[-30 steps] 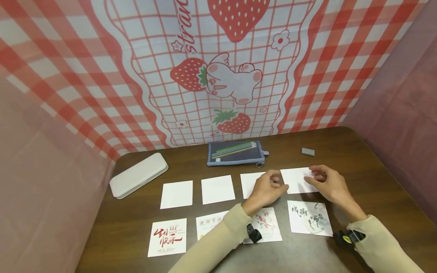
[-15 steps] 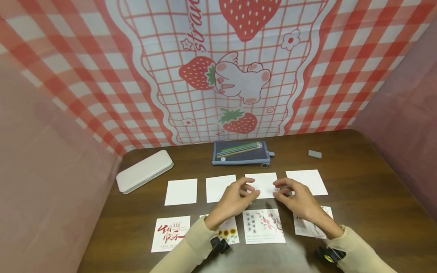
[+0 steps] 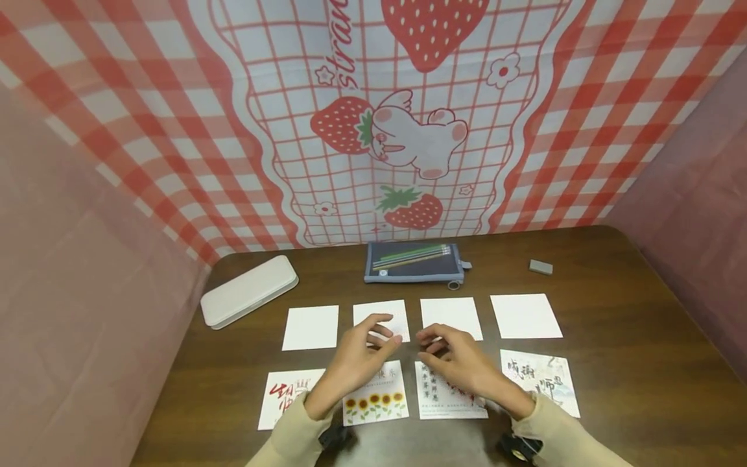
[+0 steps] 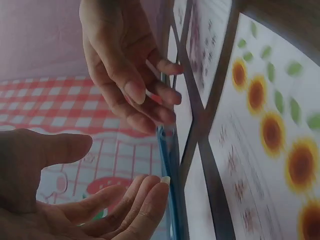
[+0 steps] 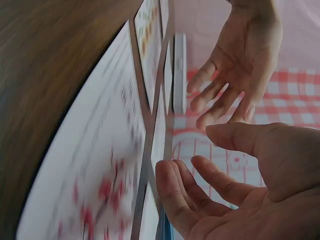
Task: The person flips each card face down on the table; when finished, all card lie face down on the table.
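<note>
My left hand (image 3: 360, 355) hovers over the gap between the sunflower card (image 3: 376, 401) and the blank white card (image 3: 369, 311) behind it, fingers loosely bent with nothing in them. Facing it, my right hand (image 3: 458, 360) hangs above the red-blossom card (image 3: 449, 410), also holding nothing. Both wrist views show relaxed fingers apart from the cards. At the front left lies a card with red lettering (image 3: 280, 395), partly covered by the left forearm. The card with black brush writing (image 3: 548, 373) lies at the right, its lower edge partly behind the right sleeve.
More blank cards (image 3: 310, 327) stretch along the back row, one at the far right (image 3: 526, 316). Behind them lie a blue mesh pencil pouch (image 3: 414, 263) with pencils, a white case (image 3: 249, 292) and a grey eraser (image 3: 541, 266). A strawberry-print cloth (image 3: 420, 155) hangs behind the table.
Both hands have moved left and nearer the body, from the rightmost blank cards to above the middle cards. The rightmost blank card is released and lies flat; the view has shifted slightly.
</note>
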`<state>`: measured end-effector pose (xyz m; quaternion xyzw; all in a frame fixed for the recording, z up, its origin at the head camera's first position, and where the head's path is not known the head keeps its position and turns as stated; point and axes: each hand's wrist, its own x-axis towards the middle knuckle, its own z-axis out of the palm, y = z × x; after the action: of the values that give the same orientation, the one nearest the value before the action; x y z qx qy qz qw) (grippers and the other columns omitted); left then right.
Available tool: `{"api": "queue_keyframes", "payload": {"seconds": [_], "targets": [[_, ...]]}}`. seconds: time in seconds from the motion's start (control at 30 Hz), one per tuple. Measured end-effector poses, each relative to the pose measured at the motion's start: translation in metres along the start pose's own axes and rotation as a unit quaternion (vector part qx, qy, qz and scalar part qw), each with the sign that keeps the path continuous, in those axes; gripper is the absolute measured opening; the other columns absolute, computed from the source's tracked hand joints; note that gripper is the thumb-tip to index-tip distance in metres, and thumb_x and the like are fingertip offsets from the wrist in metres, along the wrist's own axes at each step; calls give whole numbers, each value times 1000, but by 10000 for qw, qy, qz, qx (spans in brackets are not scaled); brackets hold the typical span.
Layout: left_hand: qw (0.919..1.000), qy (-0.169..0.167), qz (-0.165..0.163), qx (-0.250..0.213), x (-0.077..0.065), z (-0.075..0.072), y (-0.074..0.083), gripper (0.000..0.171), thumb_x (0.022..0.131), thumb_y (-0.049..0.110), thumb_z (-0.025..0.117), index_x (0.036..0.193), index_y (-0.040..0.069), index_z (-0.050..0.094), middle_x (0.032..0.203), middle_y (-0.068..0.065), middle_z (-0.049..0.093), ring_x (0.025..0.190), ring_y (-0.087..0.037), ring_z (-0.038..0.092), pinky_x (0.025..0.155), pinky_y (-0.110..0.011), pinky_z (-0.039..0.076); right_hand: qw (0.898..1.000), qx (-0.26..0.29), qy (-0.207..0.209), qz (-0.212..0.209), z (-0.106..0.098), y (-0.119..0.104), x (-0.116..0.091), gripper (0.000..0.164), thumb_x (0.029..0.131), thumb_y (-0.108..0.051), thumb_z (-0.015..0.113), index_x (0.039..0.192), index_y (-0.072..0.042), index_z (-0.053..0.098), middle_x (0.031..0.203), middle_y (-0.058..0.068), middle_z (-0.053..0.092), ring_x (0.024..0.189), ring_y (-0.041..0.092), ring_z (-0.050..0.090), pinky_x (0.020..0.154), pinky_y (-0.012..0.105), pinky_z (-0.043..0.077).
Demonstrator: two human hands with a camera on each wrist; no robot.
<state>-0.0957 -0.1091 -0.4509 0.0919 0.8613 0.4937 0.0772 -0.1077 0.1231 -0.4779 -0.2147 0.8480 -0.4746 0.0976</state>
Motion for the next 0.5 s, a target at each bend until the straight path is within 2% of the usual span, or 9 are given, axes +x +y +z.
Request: {"api": "queue_keyframes", "payload": {"seconds": [0.23,0.5], "targets": [[9983,414,-203,368,-22,-22,-12,51,101,32,69,142,3,58,116,-17,73,96,-28,75,80,-34,64,9980,283,-567,-90,24,-13,6,31,99,-19,72,126,-4,67,119,15,71,102,21,71,82,21,61],[9909,970,-631,693,-53,-51,-31,44,99,26,73,135,3,64,111,-12,76,99,-27,77,80,-31,65,9930,634,-932,-363,54,-21,15,30,100,-19,71,125,-3,67,118,15,72,101,18,73,83,20,61]]}}
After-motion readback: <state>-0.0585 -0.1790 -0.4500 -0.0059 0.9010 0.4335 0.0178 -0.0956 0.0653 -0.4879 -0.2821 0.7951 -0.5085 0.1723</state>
